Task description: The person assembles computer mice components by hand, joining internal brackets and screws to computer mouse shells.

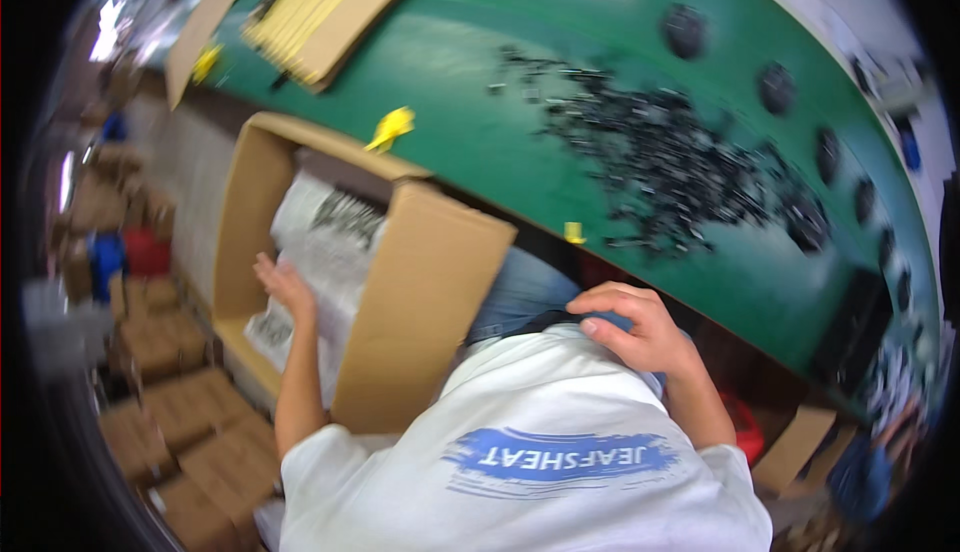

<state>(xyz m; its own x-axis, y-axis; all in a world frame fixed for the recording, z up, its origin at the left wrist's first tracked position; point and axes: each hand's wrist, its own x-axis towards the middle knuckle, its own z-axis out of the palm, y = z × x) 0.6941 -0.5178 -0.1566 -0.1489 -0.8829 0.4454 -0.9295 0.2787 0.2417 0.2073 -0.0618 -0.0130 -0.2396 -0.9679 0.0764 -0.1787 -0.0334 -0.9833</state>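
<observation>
My left hand (287, 288) reaches into a large open cardboard box (425, 297) at my left, its fingers apart and nothing visible in them. Beneath it lies clear plastic wrapping or bags (318, 277), with small grey pieces (348, 216) showing through. At my waist, just in front of the white shirt's hem, hovers my right hand (640, 330). Its fingers are stretched forward with the thumb apart, and it appears to hold nothing. Beyond it, a heap of small black parts (660, 152) spreads over the green table (450, 82).
Round black bundles (685, 30) line the table's far side. A stack of cardboard pieces with yellow edges (330, 17) lies at the far left. Near the table edge are a yellow strip (392, 128) and a small yellow piece (573, 233). Cardboard boxes (190, 407) fill the left floor.
</observation>
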